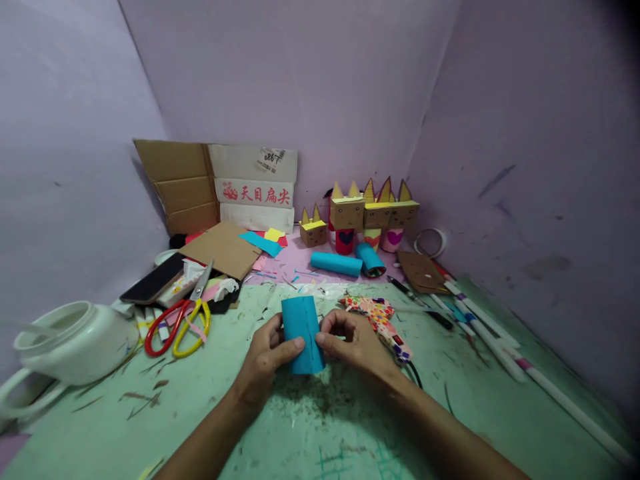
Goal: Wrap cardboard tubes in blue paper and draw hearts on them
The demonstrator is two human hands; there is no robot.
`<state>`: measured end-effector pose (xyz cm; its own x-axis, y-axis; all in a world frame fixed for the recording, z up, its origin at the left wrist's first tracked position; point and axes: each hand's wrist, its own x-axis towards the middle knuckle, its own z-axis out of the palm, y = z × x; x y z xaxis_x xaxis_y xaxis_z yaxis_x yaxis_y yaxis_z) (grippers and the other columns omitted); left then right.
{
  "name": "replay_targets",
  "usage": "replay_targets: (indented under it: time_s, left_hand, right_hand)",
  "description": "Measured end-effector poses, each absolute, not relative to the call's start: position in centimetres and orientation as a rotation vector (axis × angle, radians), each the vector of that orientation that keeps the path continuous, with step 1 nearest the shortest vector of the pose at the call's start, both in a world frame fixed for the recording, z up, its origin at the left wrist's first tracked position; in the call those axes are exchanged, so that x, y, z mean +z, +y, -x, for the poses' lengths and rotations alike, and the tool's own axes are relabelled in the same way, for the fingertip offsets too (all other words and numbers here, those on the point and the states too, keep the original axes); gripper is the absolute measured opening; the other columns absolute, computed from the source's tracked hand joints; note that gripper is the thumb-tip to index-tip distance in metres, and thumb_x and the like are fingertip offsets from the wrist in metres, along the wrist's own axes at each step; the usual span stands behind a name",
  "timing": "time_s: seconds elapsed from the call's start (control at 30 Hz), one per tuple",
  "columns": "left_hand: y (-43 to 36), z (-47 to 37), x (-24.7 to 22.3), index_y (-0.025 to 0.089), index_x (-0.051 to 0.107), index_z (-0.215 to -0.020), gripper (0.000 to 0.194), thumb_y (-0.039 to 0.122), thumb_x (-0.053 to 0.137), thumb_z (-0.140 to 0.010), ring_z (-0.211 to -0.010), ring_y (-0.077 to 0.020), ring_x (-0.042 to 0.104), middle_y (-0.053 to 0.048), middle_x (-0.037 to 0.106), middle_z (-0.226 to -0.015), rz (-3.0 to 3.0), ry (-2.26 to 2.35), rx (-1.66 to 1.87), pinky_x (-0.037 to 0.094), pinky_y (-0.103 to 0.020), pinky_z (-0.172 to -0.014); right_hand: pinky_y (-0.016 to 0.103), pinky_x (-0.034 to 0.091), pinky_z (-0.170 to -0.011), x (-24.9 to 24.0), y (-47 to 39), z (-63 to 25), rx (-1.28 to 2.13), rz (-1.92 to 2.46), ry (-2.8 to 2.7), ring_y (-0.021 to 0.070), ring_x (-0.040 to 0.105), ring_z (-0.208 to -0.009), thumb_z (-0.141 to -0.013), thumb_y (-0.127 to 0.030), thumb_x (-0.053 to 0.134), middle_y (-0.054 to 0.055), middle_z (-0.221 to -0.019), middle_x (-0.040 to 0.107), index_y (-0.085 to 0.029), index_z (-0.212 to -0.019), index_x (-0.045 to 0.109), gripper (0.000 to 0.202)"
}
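Note:
A short blue paper tube [302, 327], with a lengthwise seam facing me, stands nearly upright between my hands over the green tabletop. My left hand [267, 353] grips its left side, thumb across the front and fingers behind. At the right edge, near the seam, the thumb and forefinger of my right hand [353, 340] are closed on the tube. A flower-patterned glue gun [373, 312] lies just beyond my right hand, partly covered by it. Farther back rest two more blue tubes, one long [336, 264] and one short [371, 260].
Red-and-yellow-handled scissors [193, 320] and a white teapot [80, 340] are at left. Cardboard [225, 248] and a phone [153, 279] lie behind them. Eared cardboard box figures [347, 212] stand at the back. Long white sticks [493, 343] line the right side.

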<state>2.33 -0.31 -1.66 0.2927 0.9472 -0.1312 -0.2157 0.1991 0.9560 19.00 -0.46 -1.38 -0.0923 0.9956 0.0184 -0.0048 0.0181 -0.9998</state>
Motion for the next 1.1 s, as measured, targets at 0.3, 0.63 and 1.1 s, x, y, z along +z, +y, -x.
replay_targets:
  time_s: [0.3,0.63,1.1]
  left_hand:
    - [-0.5,-2.52,-1.53,0.012,0.059,-0.112,0.057,0.03,0.078,-0.061,-0.087,-0.0296,0.068,-0.011,0.073,-0.094,-0.974,0.893,1.0,0.054,-0.032,-0.067]
    - [-0.63,-2.45,-1.69,0.013,0.061,-0.109,0.051,0.026,0.077,-0.062,-0.085,-0.0266,0.067,-0.01,0.072,-0.093,-0.969,0.838,0.979,0.054,-0.032,-0.07]
    - [-0.57,-2.61,-2.33,0.013,0.062,-0.102,0.046,0.023,0.076,-0.059,-0.076,-0.0218,0.062,-0.007,0.069,-0.083,-0.961,0.843,0.995,0.05,-0.029,-0.065]
  right_hand:
    - [0.023,0.035,-0.048,-0.99,-0.79,-18.93,1.229,1.185,-1.332,0.0116,0.043,-0.056,-0.057,-0.035,0.065,-0.002,-0.059,0.05,-0.019,-0.059,0.054,0.02]
    - [0.023,0.035,-0.049,-0.97,-0.85,-18.87,1.22,1.186,-1.362,0.0111,0.044,-0.055,-0.057,-0.034,0.064,-0.002,-0.059,0.05,-0.019,-0.059,0.052,0.02]
    - [0.022,0.034,-0.048,-1.09,-0.99,-18.67,1.221,1.185,-1.373,0.0099,0.042,-0.053,-0.056,-0.033,0.064,-0.004,-0.056,0.047,-0.019,-0.056,0.049,0.021]
